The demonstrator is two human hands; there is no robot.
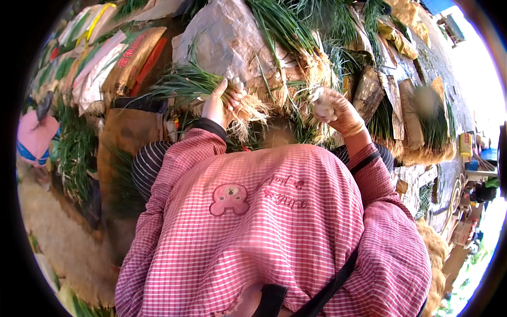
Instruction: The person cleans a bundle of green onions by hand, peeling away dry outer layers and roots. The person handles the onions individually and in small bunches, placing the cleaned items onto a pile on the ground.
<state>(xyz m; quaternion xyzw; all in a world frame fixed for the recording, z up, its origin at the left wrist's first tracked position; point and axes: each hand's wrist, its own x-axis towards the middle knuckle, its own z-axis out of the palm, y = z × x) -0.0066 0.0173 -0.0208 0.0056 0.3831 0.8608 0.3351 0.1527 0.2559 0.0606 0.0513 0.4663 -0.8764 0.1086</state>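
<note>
My left hand (220, 104) grips a small bunch of green onion-like plants (186, 82). Their green leaves point left, and pale stringy roots (248, 113) hang out on the right side of the fist. Across from it, my right hand (336, 110) is raised with its fingers curled. White coverings wrap the fingertips of both hands. Thin leaves pass close to the right fingertips, but whether they pinch anything cannot be made out. Between and beyond the hands lies a larger pile of the same plants (283, 29), roots towards me, on a grey plastic sheet (222, 35).
Wrapped bundles with trimmed-looking roots (427, 152) stand at the right. Printed sacks (132, 59) and more bundles lie at the left. A brown box-like thing (128, 126) is beside my left knee. Another person's pink sleeve or garment (37, 130) shows at the far left.
</note>
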